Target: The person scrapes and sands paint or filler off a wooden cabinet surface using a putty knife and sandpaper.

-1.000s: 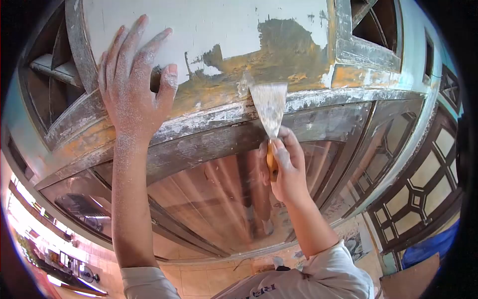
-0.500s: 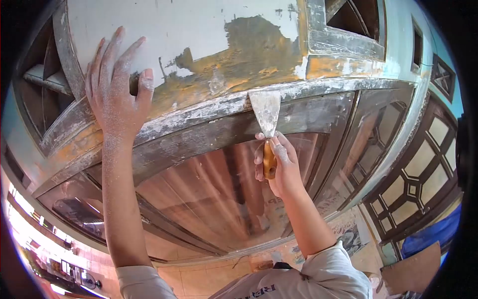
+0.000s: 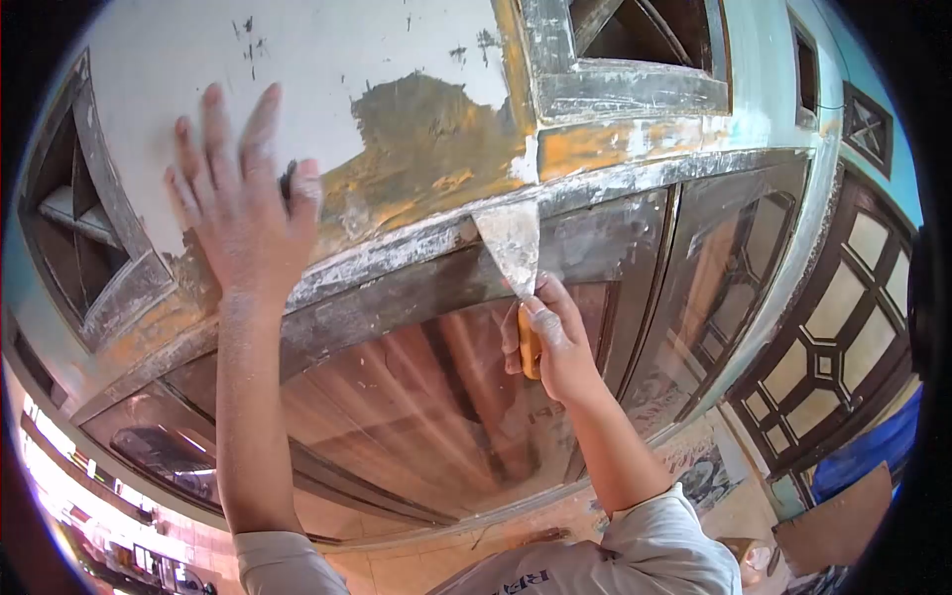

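My right hand [image 3: 555, 332] grips the orange handle of a scraper [image 3: 511, 243] with a wide, dusty metal blade. Its blade edge lies against the worn, paint-flecked wooden frame [image 3: 407, 248] above the glass. My left hand [image 3: 253, 198], dusty with white powder, rests spread on the wall, fingers apart, with nothing in it. Between the hands the wall has white paint [image 3: 317, 59] and a bare patch [image 3: 426, 124] of grey-brown and orange.
Below the frame is a glass pane [image 3: 426, 397] with reflections. Vent openings [image 3: 645, 35] sit at upper right and left [image 3: 74, 208]. A dark panelled door [image 3: 833, 327] stands at the right, near a blue cloth [image 3: 868, 446] and a brown board [image 3: 833, 521].
The view has shifted, with the wall sliding left and down. The scraper blade has moved a little right along the frame. My left hand stays spread, now somewhat nearer the frame's dark patch.
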Available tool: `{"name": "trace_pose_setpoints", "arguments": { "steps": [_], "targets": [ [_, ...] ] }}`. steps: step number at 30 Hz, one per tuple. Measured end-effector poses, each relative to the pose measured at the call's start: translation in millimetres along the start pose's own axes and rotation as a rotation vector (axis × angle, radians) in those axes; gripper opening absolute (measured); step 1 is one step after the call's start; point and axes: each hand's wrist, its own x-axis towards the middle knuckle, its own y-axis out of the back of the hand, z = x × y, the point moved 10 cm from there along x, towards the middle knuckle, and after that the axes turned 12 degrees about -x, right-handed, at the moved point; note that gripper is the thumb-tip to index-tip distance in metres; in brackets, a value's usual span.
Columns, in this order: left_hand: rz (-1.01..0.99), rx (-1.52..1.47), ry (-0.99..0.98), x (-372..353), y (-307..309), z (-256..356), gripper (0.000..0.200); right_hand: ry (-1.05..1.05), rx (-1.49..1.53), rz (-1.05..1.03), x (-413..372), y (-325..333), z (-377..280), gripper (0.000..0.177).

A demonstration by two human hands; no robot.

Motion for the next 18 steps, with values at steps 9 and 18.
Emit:
{"name": "trace_pose_setpoints", "arguments": {
  "steps": [9,18],
  "targets": [
    [-0.018,-0.006,-0.098,42.3,-25.2,59.2,0.059,0.050,-0.166,-0.014,13.8,-2.0,-3.6,0.027],
    [-0.030,0.010,-0.102,41.8,-27.0,57.8,0.059,0.067,-0.263,0.011,22.5,-3.9,-20.7,0.016]
  ]
}}
